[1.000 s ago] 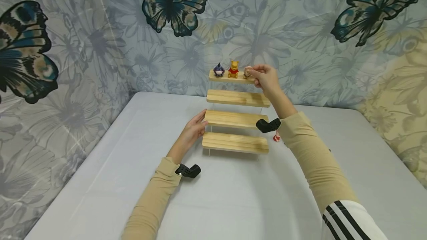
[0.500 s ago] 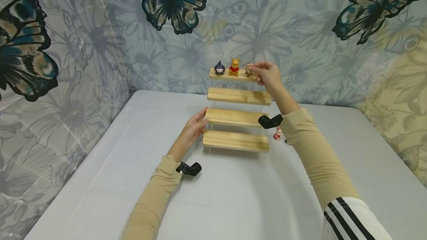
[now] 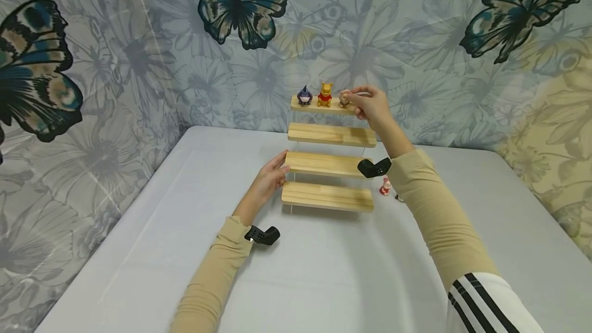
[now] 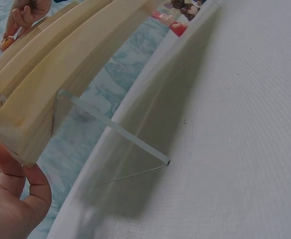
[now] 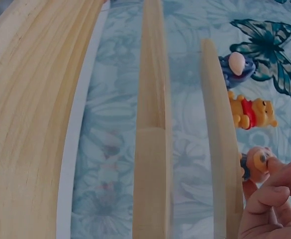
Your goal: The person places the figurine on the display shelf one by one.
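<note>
A four-tier wooden display shelf (image 3: 332, 134) with clear supports stands on the table. On its top board, a purple donkey figurine (image 3: 304, 96) sits at the left, and a yellow bear figurine in a red shirt (image 3: 325, 95) is beside it. My right hand (image 3: 371, 108) pinches a small tan-headed figurine (image 5: 256, 162) at the right part of that board; its blue lower body is right at the wood. My left hand (image 3: 269, 176) grips the left end of the third board down, thumb and fingers around the edge in the left wrist view.
A red-and-pink figurine (image 3: 385, 187) stands on the white table (image 3: 194, 209) to the right of the shelf. Behind it, a small dark item (image 3: 399, 198) is partly hidden by the right sleeve. Butterfly-printed fabric (image 3: 259, 81) rises behind the table.
</note>
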Demonstrator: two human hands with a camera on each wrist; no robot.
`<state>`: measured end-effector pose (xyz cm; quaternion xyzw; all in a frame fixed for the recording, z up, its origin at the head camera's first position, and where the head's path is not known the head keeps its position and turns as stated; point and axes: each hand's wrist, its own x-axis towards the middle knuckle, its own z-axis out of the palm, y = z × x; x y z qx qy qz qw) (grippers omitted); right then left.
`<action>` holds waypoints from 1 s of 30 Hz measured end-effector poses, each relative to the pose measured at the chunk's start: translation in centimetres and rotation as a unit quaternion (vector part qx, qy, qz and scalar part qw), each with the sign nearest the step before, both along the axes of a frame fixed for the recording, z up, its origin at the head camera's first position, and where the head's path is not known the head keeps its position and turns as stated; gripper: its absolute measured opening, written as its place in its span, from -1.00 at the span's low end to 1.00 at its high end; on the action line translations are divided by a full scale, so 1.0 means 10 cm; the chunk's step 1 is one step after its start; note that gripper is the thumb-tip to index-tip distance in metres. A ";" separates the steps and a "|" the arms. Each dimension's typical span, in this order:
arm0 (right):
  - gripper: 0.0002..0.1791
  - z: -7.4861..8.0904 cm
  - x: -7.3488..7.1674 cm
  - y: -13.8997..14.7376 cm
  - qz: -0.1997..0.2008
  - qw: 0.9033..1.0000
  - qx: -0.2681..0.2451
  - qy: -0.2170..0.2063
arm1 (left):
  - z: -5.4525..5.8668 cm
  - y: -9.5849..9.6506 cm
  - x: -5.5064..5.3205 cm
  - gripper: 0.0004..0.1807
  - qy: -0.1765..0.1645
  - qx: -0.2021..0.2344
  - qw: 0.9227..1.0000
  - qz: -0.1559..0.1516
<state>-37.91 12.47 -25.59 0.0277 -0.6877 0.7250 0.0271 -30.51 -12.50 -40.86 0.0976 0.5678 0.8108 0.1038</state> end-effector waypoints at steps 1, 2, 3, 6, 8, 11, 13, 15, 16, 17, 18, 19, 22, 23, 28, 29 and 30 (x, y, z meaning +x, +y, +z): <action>-0.76 0.00 0.00 0.00 -0.001 1.000 0.002 -0.001 | 0.00 0.00 0.00 -0.40 0.002 -0.001 1.000 0.000; -0.76 0.00 0.01 0.00 -0.001 1.000 0.004 -0.002 | 0.00 0.00 0.00 -0.40 0.002 0.000 1.000 0.000; -0.76 0.00 0.01 0.01 -0.001 1.000 0.004 -0.003 | 0.00 0.00 0.01 -0.39 0.003 0.000 1.000 0.000; -0.76 0.00 0.02 0.02 0.001 1.000 0.004 -0.005 | -0.01 0.00 0.01 -0.38 0.004 -0.001 1.000 -0.002; -0.75 0.00 0.02 0.02 0.002 1.000 -0.001 -0.006 | -0.01 0.00 0.01 -0.38 0.001 0.002 1.000 -0.003; -0.74 -0.01 0.03 0.03 0.001 1.000 -0.009 -0.011 | -0.01 0.00 0.01 -0.38 0.001 0.004 1.000 -0.005; -0.74 -0.02 0.03 0.04 -0.002 1.000 -0.015 -0.014 | 0.00 0.00 0.02 -0.38 0.001 0.006 1.000 -0.006; -0.75 -0.02 0.04 0.05 -0.004 1.000 -0.018 -0.015 | 0.00 0.00 0.02 -0.38 0.004 0.006 1.000 -0.006; -0.76 -0.02 0.04 0.05 -0.004 1.000 -0.017 -0.014 | 0.01 0.00 0.01 -0.38 0.007 0.005 1.000 -0.007; -0.77 -0.03 0.04 0.05 -0.004 1.000 -0.018 -0.013 | 0.01 -0.01 0.01 -0.38 0.007 0.006 1.000 -0.007; -0.78 -0.03 0.04 0.05 -0.003 1.000 -0.018 -0.011 | 0.01 -0.01 0.01 -0.38 0.008 0.007 1.000 -0.008; -0.79 -0.03 0.05 0.05 -0.002 1.000 -0.014 -0.009 | 0.01 -0.01 0.01 -0.38 0.008 0.008 1.000 -0.009; -0.81 -0.06 0.06 0.07 0.003 1.000 -0.011 -0.005 | 0.01 -0.02 0.01 -0.37 0.006 0.008 1.000 -0.011; -0.82 -0.06 0.06 0.07 0.005 1.000 -0.013 -0.003 | 0.01 -0.02 0.01 -0.37 0.004 0.009 1.000 -0.010; -0.87 -0.11 0.08 0.10 0.021 0.999 -0.038 0.007 | 0.01 -0.02 0.01 -0.38 0.001 0.010 1.000 -0.009; -0.87 -0.12 0.09 0.11 0.025 0.999 -0.044 0.008 | 0.01 -0.01 0.01 -0.38 0.000 0.011 1.000 -0.009; -0.87 -0.12 0.10 0.12 0.026 0.998 -0.047 0.010 | 0.01 -0.01 0.01 -0.38 0.001 0.011 1.000 -0.010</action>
